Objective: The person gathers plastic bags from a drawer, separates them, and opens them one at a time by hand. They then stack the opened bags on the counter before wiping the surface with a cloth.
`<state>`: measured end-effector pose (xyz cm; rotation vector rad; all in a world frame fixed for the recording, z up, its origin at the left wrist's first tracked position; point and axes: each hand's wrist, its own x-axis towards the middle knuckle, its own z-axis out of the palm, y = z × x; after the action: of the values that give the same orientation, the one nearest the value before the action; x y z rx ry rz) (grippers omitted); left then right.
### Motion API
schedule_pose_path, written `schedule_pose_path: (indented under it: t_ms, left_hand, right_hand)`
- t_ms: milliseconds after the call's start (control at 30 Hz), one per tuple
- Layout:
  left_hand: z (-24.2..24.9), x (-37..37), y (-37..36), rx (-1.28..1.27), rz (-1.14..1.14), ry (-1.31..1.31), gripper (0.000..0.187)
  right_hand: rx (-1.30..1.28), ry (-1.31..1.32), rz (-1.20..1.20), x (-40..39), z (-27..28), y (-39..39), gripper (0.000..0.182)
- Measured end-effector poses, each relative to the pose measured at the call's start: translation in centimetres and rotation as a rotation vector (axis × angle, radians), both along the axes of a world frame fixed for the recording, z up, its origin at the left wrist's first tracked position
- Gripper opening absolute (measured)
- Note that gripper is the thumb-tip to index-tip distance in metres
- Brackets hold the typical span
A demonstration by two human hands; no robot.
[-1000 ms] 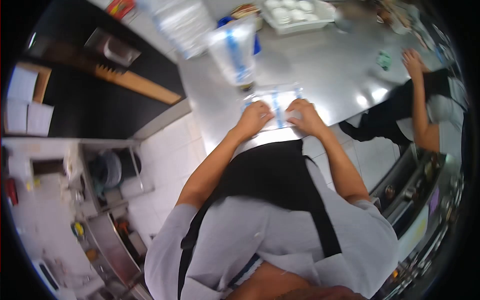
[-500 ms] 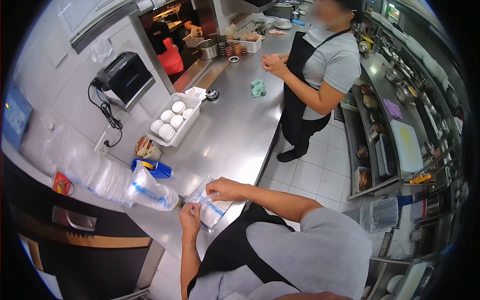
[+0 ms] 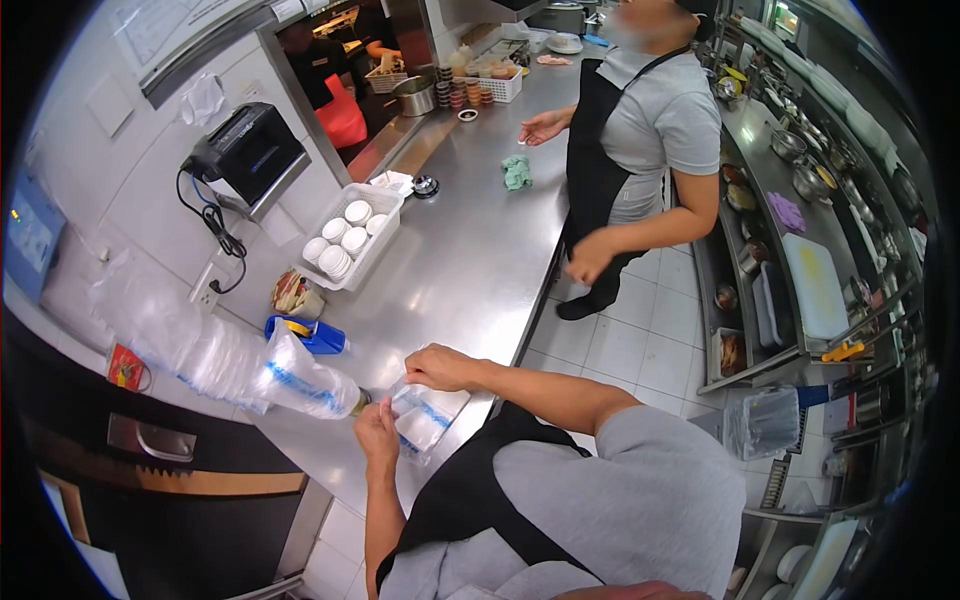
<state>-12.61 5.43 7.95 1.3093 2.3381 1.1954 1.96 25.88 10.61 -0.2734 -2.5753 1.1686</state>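
Observation:
A clear plastic bag [image 3: 428, 420] with blue print lies on the steel counter near its front edge. My left hand [image 3: 377, 432] is closed, its thumb and fingers pinching the bag's left edge. My right hand [image 3: 438, 367], knuckles up, is closed on the bag's upper edge. The plastic stretches between the two hands; exactly how it is folded there I cannot make out. Just left of my left hand ends a long stack of nested clear plastic cups or tubs [image 3: 300, 383] in a blue-printed sleeve. A blue tape dispenser [image 3: 318, 337] stands behind it.
A white basket [image 3: 352, 284] of white lids sits by the wall, near a black printer [image 3: 250, 158]. A green cloth [image 3: 517, 172] lies on the steel counter [image 3: 455, 265]. A co-worker [image 3: 640, 130] stands at its right side. Sauce cups [image 3: 472, 96] stand farther back.
Both my hands have shifted slightly, the right one up and left, pulling the bag's edge. The co-worker's hands, together before, are now apart, one lowered.

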Motion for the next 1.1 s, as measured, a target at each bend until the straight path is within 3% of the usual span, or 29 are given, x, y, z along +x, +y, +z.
schedule_pose_path:
  t_ms: [33, 133, 200, 300, 400, 433, 533, 633, 733, 833, 867, 933, 967, 1000, 1100]
  left_hand:
    - [0.0, 0.0, 0.0, -0.020, -0.015, 0.001, 0.015]
    - [1.5, 1.9, 1.3, 0.315, 0.028, 0.014, 0.013]
    - [1.7, 1.6, 1.0, 0.326, 0.029, 0.045, 0.012]
    - [1.7, 0.8, 0.1, 0.261, 0.039, 0.054, 0.010]
    - [1.2, -0.2, -0.4, 0.122, 0.039, 0.068, 0.009]
    - [1.1, -0.3, -0.4, 0.068, 0.035, 0.078, 0.008]
    - [3.8, 2.1, 1.4, 0.416, 0.051, 0.146, 0.012]
    - [1.6, 0.3, 0.4, 0.280, 0.035, 0.071, 0.020]
    - [3.6, 0.4, 0.5, 0.131, 0.160, -0.030, 0.020]
    - [1.9, -1.5, 1.6, 0.337, 0.178, -0.056, 0.020]
    - [5.3, 0.3, 2.9, 0.458, 0.189, -0.069, 0.021]
    - [7.4, -0.1, 2.9, 0.428, 0.172, -0.013, 0.024]
    - [8.1, -0.1, 3.0, 0.422, 0.243, -0.165, 0.023]
    - [10.2, -0.1, 2.8, 0.285, 0.304, -0.095, 0.022]
    - [10.1, -1.8, 2.2, 0.485, 0.308, -0.327, 0.024]
  right_hand:
    - [-0.001, 0.018, 0.012, -0.1, 0.3, -0.1, 0.025]
    - [-0.028, 0.049, 0.098, -0.4, 1.1, 0.0, 0.031]
    - [-0.082, 0.045, 0.218, -0.5, 1.3, 0.1, 0.035]
    - [-0.147, 0.057, 0.171, -1.0, 0.5, -0.1, 0.030]
    - [-0.055, -0.058, 0.118, -2.0, 0.4, 0.1, 0.021]
    - [-0.025, 0.031, 0.115, -2.4, -0.2, 0.1, 0.020]
    - [-0.028, 0.209, 0.104, -2.9, -1.8, 0.1, 0.022]
    - [-0.168, 0.201, 0.079, -2.7, -0.3, 0.1, 0.025]
    - [-0.184, 0.161, 0.010, -2.6, 3.0, 0.4, 0.024]
    - [-0.106, 0.211, 0.001, -5.0, 3.6, 1.9, 0.022]
    - [-0.069, 0.307, 0.026, -6.8, 2.0, 2.4, 0.021]
    - [-0.279, 0.467, 0.073, -8.3, 3.1, 2.4, 0.020]
    - [-0.358, 0.423, 0.098, -7.9, 4.9, 2.7, 0.020]
    - [-0.497, 0.326, 0.071, -7.9, 6.7, 2.7, 0.022]
    - [-0.467, 0.304, 0.018, -8.8, 8.3, 2.7, 0.024]
